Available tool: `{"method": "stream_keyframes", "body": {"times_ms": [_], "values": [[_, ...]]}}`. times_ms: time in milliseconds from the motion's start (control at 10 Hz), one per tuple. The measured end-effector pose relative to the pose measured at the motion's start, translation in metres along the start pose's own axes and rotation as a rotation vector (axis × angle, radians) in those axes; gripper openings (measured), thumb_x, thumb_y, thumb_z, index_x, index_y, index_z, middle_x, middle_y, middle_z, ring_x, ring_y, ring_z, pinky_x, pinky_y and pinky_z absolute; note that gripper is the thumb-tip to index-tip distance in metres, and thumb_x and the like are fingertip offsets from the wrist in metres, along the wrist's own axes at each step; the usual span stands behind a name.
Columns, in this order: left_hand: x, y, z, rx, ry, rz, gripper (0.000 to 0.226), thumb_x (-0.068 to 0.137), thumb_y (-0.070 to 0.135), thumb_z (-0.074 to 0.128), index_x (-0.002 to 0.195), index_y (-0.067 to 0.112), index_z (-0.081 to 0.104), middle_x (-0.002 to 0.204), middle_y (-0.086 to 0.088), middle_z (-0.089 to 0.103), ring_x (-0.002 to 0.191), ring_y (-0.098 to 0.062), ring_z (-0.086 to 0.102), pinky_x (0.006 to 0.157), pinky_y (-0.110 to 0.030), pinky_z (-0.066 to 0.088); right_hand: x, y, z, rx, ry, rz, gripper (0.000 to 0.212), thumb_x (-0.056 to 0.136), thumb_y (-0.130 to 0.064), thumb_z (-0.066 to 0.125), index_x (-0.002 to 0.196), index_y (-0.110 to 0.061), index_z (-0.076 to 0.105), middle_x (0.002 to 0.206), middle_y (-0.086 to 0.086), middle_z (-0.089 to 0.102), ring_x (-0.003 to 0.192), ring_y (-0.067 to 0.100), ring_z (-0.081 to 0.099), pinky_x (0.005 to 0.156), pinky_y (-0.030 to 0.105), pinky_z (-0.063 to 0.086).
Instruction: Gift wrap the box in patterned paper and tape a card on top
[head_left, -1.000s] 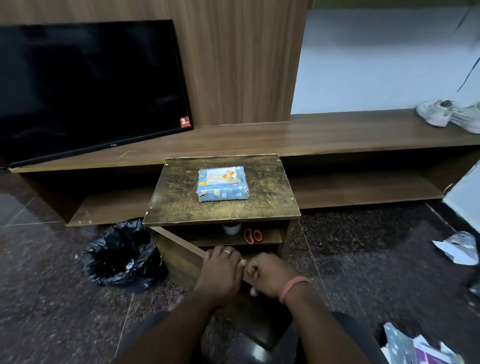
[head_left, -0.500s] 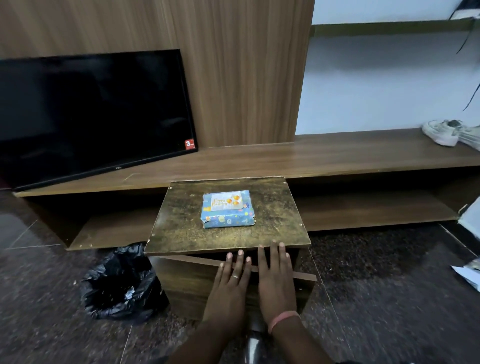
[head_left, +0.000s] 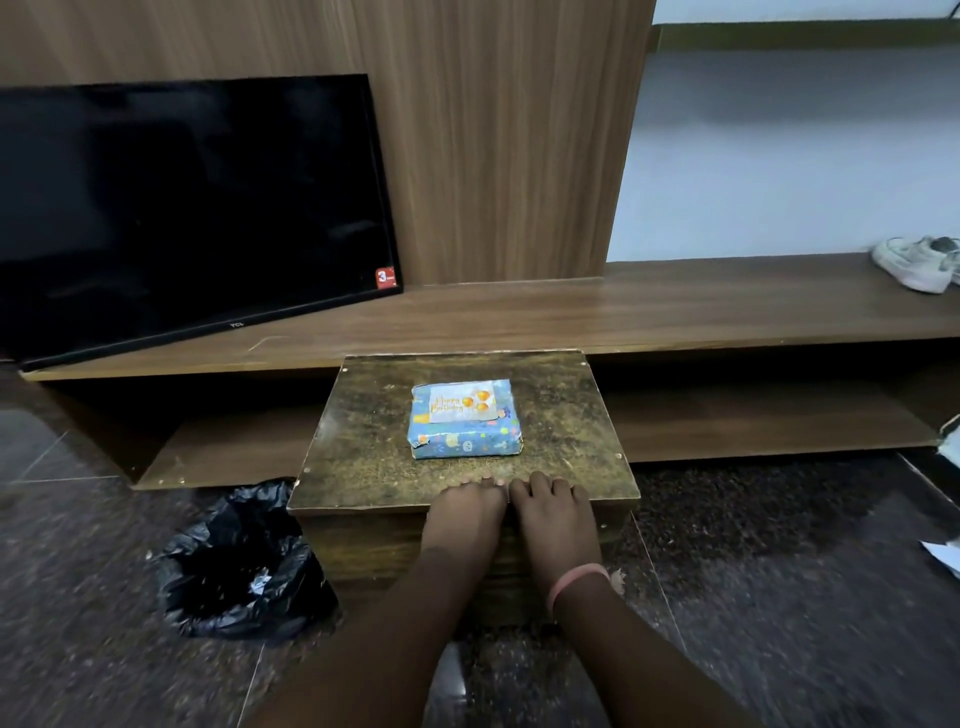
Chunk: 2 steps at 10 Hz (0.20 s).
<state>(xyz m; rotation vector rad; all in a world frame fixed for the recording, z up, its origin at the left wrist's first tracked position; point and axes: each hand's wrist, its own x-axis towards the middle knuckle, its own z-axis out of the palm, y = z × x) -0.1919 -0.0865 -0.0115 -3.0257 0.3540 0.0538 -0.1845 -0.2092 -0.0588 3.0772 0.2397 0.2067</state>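
A black television (head_left: 182, 208) is leaning against the wood panel at the far left, and below it a crumpled black bag (head_left: 239, 566) is lying on the floor beside the small wooden table (head_left: 363, 467).

The left hand (head_left: 462, 512) is resting over the table's near edge, fingers curling over the lip onto the top and gripping no object. The wrapped box (head_left: 465, 434) is sitting near the middle of the tabletop, a little toward the far edge, well clear of both hands; its blue patterned paper is closed all round, and the birthday card (head_left: 460, 404) is lying flat on its upper face. Whether tape is holding the card cannot be made out.

The right hand (head_left: 553, 514), with a pink band on the wrist, is lying just beside the left on the same near edge, likewise bent over the lip and empty.

White shoes (head_left: 917, 262) are sitting on the long shelf at the far right.

Judging from this, the wrapping and carding are looking finished; the hands are only bracing on the table. Any next move is calling for little more than pressing the card down to check it.
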Motion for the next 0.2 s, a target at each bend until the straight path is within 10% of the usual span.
{"method": "stream_keyframes", "body": {"times_ms": [100, 200], "values": [[0.002, 0.001, -0.019, -0.021, -0.035, -0.019, 0.025, 0.104, 0.01, 0.044, 0.123, 0.012, 0.062, 0.123, -0.011, 0.067, 0.113, -0.032, 0.065, 0.088, -0.039, 0.052, 0.008, -0.005, -0.023, -0.032, -0.065, 0.008, 0.02, 0.066, -0.012, 0.082, 0.078, -0.017, 0.067, 0.074, 0.008, 0.062, 0.062, 0.03, 0.063, 0.055, 0.039, 0.051], [0.017, -0.004, -0.04, -0.045, -0.064, -0.024, 0.027, 0.102, 0.01, 0.046, 0.119, 0.01, 0.067, 0.123, -0.012, 0.068, 0.113, -0.033, 0.067, 0.087, -0.04, 0.052, 0.026, -0.007, -0.053, 0.049, -0.213, -0.034, 0.024, 0.096, -0.013, 0.055, 0.117, -0.016, 0.066, 0.116, 0.012, 0.065, 0.105, 0.034, 0.065, 0.082, 0.039, 0.052]]}}
